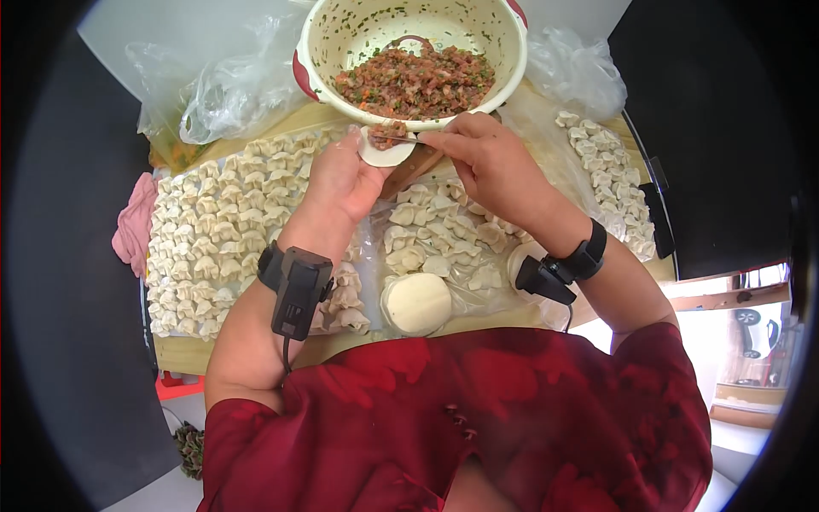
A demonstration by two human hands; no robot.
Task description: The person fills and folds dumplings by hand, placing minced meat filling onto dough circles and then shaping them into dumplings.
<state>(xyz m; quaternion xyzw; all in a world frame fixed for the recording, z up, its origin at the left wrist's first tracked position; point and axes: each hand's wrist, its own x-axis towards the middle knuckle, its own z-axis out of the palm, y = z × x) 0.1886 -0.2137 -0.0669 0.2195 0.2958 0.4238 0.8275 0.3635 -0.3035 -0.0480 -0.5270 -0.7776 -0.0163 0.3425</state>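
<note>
My left hand (348, 175) holds a round white dumpling wrapper (388, 157) at its edge, just below the bowl's rim. A lump of meat filling (388, 134) sits on that wrapper. Pinched in my right hand (482, 158) is a thin metal utensil (408, 139), its tip against the filling; the tip's shape is hidden. Behind both hands stands a large cream bowl (314, 72) of minced meat with green bits. Beneath my right forearm lie several folded dumplings (439, 230) on plastic. A stack of round wrappers (416, 304) rests close to my body.
Rows of folded dumplings (226, 226) cover the table's left side, with more dumplings (604, 175) at the right. Crumpled plastic bags (247, 94) lie beside the bowl. A pink cloth (135, 224) hangs at the left edge. Dark panels flank the table.
</note>
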